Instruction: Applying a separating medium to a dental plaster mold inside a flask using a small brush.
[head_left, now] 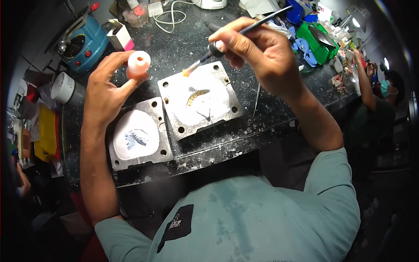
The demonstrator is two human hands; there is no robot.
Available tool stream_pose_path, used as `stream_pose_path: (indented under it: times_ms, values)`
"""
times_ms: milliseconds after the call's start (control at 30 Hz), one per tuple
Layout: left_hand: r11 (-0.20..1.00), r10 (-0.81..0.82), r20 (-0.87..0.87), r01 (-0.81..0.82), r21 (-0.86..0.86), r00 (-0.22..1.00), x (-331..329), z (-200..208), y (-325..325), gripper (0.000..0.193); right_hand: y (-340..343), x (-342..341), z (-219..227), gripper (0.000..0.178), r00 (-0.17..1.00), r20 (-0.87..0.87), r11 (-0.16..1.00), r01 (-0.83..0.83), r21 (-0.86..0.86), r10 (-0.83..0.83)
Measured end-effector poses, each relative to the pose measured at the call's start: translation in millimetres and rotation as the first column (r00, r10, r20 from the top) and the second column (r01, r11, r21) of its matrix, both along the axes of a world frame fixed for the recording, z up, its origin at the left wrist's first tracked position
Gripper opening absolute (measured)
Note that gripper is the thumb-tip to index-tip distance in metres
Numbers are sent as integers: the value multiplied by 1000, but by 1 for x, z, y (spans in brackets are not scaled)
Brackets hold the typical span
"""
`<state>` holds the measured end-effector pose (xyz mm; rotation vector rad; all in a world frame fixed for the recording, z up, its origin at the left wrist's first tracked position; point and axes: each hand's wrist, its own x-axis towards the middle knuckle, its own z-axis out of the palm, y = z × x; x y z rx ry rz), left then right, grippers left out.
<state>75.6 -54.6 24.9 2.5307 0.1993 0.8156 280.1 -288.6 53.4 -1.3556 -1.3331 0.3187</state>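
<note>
My left hand [104,85] is closed around a small pink-white bottle [139,64] with its round mouth uncovered. In my right hand [266,54] is a dark-handled brush [198,63] slanting down to the left. Its orange-tinted bristles are over the back edge of a metal dental flask half [181,130], whether touching I cannot tell. White plaster [214,89] fills this half, with a curved row of yellowish tooth shapes [196,97]. Nearer me on the left lies the second flask half [163,142], its plaster [124,148] holding a grey-blue hollow.
A thin metal tool [257,98] lies right of the flask on the dark bench [187,46]. Back left are a blue machine [87,41], a small box [120,37] and a white tub [63,87]. A green bin [316,41] is back right; a masked person [379,96] sits beyond.
</note>
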Motion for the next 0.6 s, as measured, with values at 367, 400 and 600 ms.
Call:
stream_pose_path:
  times_ms: [367, 400, 600]
  values:
    - [997, -6, 2, 6, -71, 1000, 2, -12, 2, 44, 2, -18, -4, 16, 903, 370, 976, -208, -65, 217]
    - [997, -2, 1, 2, -75, 1000, 2, -12, 1, 44, 2, -17, -3, 17, 891, 371, 965, -251, -74, 261]
    - [996, -7, -4, 7, -91, 1000, 3, -15, 0, 46, 3, -19, -3, 18, 853, 400, 938, -342, -53, 334]
